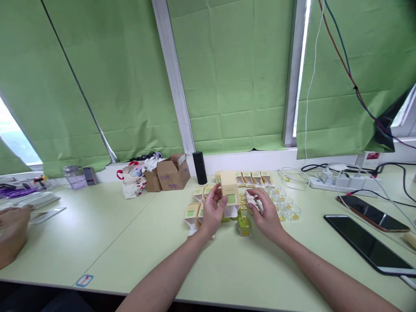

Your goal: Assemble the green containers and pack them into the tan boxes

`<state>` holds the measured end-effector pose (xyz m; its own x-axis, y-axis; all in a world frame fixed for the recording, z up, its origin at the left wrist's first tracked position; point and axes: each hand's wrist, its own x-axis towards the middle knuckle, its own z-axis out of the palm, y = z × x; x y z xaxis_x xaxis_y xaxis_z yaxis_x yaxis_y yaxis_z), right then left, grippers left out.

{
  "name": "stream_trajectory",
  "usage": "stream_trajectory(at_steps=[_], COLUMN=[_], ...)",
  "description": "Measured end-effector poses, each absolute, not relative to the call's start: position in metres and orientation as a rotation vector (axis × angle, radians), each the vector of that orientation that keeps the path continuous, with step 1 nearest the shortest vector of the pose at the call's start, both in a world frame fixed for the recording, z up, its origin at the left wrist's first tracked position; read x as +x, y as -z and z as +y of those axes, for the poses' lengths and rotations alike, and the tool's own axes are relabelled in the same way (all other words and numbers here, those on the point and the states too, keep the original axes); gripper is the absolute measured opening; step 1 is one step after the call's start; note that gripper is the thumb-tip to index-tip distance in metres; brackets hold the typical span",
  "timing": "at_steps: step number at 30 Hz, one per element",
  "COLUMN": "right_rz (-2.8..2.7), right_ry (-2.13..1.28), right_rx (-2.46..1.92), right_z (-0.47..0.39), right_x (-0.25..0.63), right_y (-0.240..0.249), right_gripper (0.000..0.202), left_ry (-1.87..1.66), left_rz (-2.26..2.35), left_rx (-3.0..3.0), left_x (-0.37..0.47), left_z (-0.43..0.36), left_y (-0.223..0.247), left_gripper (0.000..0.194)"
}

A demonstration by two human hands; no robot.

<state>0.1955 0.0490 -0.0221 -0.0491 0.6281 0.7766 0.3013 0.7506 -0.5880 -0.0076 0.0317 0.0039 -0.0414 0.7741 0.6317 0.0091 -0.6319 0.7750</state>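
Note:
My left hand point(212, 210) is closed around a small cream cardboard box point(231, 190) with a green square on its front; its top flap stands up. To the right of it my right hand point(266, 214) has thumb and forefinger apart, over a group of small white pieces point(251, 197); I see nothing gripped between them. A small clear jar with a green lid point(244, 225) stands on the table just below, between the hands. More green lids behind it are partly hidden by the box. Similar cream boxes point(191, 212) stand open around my left hand.
Several clear containers with yellow centres point(286, 208) stand right of my right hand. Farther right lie a tablet point(370, 242), a phone point(373, 212) and a power strip point(344, 182) with cables. A black cylinder point(199, 168) and a brown carton point(173, 173) stand behind. Another person's hand point(14, 234) is at far left.

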Motion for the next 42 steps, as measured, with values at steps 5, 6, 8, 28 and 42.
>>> stream_trajectory(at_steps=[5,6,8,28,42], right_rz=[-1.674,-1.685,-1.711,-1.777,-1.566], right_ry=[-0.332,-0.338,-0.346,-0.447,-0.813], right_rx=[-0.702,-0.689,-0.67,-0.533,-0.534], right_z=[0.046,0.045,0.042,0.034,0.044], right_x=[0.194,0.194,0.193,0.188,0.192], right_y=[0.02,0.02,0.019,0.02,0.019], right_gripper=[0.032,0.033,0.035,0.039,0.031], left_ry=[-1.72,-1.716,-1.713,-1.684,-1.592], left_rz=[0.876,0.885,0.896,0.914,0.942], left_rx=[1.564,1.548,1.523,1.396,1.889], left_x=[-0.005,-0.005,-0.004,0.002,-0.008], left_z=[0.032,0.032,0.033,0.026,0.021], left_y=[-0.004,-0.003,-0.002,-0.006,0.001], left_gripper=[0.059,0.058,0.056,0.054,0.048])
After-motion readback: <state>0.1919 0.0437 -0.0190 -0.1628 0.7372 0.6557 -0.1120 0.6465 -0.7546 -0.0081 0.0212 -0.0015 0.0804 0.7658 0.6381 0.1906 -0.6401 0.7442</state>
